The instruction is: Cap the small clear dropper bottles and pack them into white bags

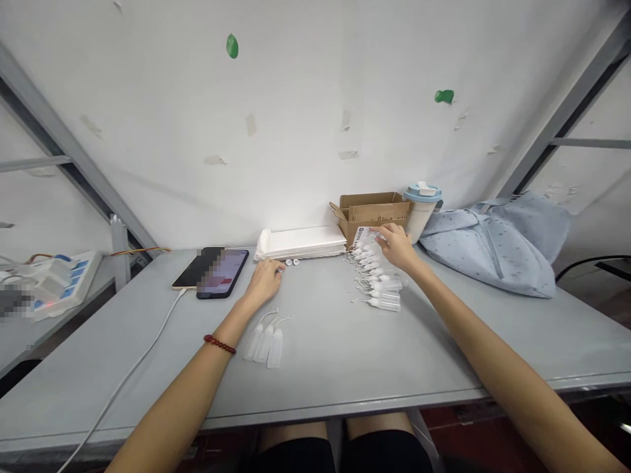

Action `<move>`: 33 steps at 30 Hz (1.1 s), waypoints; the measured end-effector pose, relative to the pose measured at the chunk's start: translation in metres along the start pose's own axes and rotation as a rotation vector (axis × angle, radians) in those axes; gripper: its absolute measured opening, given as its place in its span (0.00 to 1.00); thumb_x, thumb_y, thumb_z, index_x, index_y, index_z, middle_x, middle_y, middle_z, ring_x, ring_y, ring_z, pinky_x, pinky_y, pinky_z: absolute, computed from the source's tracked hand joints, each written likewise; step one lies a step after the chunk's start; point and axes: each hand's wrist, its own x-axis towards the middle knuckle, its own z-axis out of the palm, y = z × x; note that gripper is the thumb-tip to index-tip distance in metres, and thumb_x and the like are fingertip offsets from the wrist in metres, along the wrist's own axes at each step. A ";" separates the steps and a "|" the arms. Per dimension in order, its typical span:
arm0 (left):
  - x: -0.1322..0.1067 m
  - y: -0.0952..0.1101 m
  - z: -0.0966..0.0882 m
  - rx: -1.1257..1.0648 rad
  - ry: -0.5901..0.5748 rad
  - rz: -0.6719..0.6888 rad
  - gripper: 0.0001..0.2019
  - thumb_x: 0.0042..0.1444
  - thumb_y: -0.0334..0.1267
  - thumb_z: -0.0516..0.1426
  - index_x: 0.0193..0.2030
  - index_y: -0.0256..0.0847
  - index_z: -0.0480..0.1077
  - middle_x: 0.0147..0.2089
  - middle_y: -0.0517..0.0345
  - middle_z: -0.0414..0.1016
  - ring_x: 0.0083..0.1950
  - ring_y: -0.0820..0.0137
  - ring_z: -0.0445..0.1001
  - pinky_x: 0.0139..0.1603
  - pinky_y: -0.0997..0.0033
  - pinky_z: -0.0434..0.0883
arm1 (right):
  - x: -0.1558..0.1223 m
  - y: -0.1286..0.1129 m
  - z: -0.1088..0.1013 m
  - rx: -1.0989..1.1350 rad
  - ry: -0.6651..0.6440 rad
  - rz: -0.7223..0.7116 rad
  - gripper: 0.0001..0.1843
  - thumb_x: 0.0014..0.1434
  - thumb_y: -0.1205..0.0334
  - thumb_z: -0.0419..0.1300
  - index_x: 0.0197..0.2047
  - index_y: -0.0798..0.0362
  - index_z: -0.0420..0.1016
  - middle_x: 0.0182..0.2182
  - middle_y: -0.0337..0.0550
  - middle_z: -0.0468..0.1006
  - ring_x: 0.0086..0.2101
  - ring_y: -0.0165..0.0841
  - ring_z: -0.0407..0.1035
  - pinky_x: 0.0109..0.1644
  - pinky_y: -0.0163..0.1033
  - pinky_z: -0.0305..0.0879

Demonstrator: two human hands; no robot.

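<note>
My left hand (266, 279) rests at the near edge of a stack of flat white packets (305, 242), its fingers curled. Two small round white pieces (292, 262) lie just beside its fingertips; whether anything is in those fingers is hidden. In front of the cardboard box, my right hand (396, 246) is closed on the edge of a white printed card (363, 236). Below that hand runs a row of small clear squeeze bottles (384, 299) with thin white tubes on their tips. Three similar bottles (266, 343) lie closer to me, right of my left wrist.
An open cardboard box (377, 213) and a blue-lidded cup (421, 210) stand against the wall. A pale blue fabric bag (493, 246) slumps at the right. Two phones lie at the left, one with a lit screen (224, 272); a white cable (142, 358) trails toward the front edge.
</note>
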 end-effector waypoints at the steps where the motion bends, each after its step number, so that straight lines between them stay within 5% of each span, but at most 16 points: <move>1: 0.000 0.000 0.000 0.006 -0.006 -0.001 0.13 0.51 0.26 0.51 0.39 0.37 0.74 0.42 0.49 0.75 0.46 0.61 0.71 0.52 0.61 0.66 | -0.002 -0.004 -0.003 -0.001 0.043 -0.008 0.17 0.60 0.66 0.49 0.50 0.51 0.71 0.47 0.54 0.70 0.49 0.48 0.60 0.47 0.54 0.56; 5: -0.001 0.001 0.000 0.012 -0.011 -0.003 0.14 0.50 0.24 0.50 0.39 0.34 0.74 0.41 0.47 0.74 0.45 0.62 0.71 0.49 0.63 0.67 | -0.026 -0.044 -0.011 0.198 0.126 -0.179 0.12 0.61 0.64 0.49 0.44 0.55 0.71 0.42 0.53 0.71 0.45 0.43 0.64 0.48 0.49 0.59; 9: -0.003 0.004 -0.002 0.036 -0.044 -0.005 0.14 0.51 0.24 0.49 0.39 0.34 0.74 0.39 0.47 0.74 0.43 0.62 0.71 0.47 0.64 0.67 | -0.077 -0.113 -0.009 0.523 -0.228 -0.448 0.12 0.64 0.62 0.48 0.47 0.55 0.67 0.40 0.49 0.71 0.40 0.35 0.66 0.46 0.41 0.62; 11: -0.003 0.006 -0.003 0.040 -0.064 -0.002 0.13 0.52 0.25 0.50 0.39 0.34 0.74 0.39 0.47 0.74 0.42 0.62 0.71 0.47 0.64 0.67 | -0.103 -0.142 -0.006 0.529 -0.462 -0.591 0.16 0.64 0.59 0.48 0.52 0.56 0.65 0.43 0.51 0.70 0.42 0.35 0.65 0.47 0.40 0.62; 14: -0.004 0.008 -0.005 0.039 -0.080 -0.012 0.12 0.52 0.26 0.51 0.39 0.35 0.74 0.38 0.48 0.74 0.40 0.63 0.71 0.45 0.65 0.67 | -0.130 -0.165 -0.003 0.417 -0.573 -0.732 0.23 0.63 0.51 0.49 0.56 0.55 0.63 0.43 0.53 0.67 0.42 0.37 0.62 0.48 0.42 0.61; 21: -0.005 0.010 -0.007 0.054 -0.099 -0.021 0.12 0.52 0.27 0.51 0.39 0.35 0.74 0.39 0.47 0.73 0.41 0.62 0.71 0.45 0.65 0.66 | -0.135 -0.170 0.000 0.318 -0.593 -0.826 0.27 0.63 0.45 0.45 0.62 0.46 0.58 0.40 0.48 0.64 0.39 0.35 0.58 0.46 0.42 0.57; 26: -0.006 0.012 -0.008 0.060 -0.094 -0.025 0.12 0.52 0.29 0.51 0.40 0.35 0.74 0.41 0.46 0.73 0.42 0.61 0.72 0.46 0.64 0.66 | -0.134 -0.171 0.000 0.291 -0.598 -0.811 0.26 0.63 0.44 0.46 0.57 0.50 0.64 0.38 0.47 0.65 0.37 0.35 0.58 0.45 0.41 0.57; 33: -0.005 0.021 -0.010 -0.158 -0.057 -0.158 0.14 0.50 0.34 0.55 0.43 0.31 0.72 0.38 0.47 0.77 0.39 0.63 0.74 0.44 0.65 0.68 | -0.126 -0.160 -0.002 0.209 -0.599 -0.712 0.19 0.66 0.55 0.43 0.51 0.54 0.68 0.38 0.49 0.70 0.37 0.35 0.63 0.44 0.40 0.58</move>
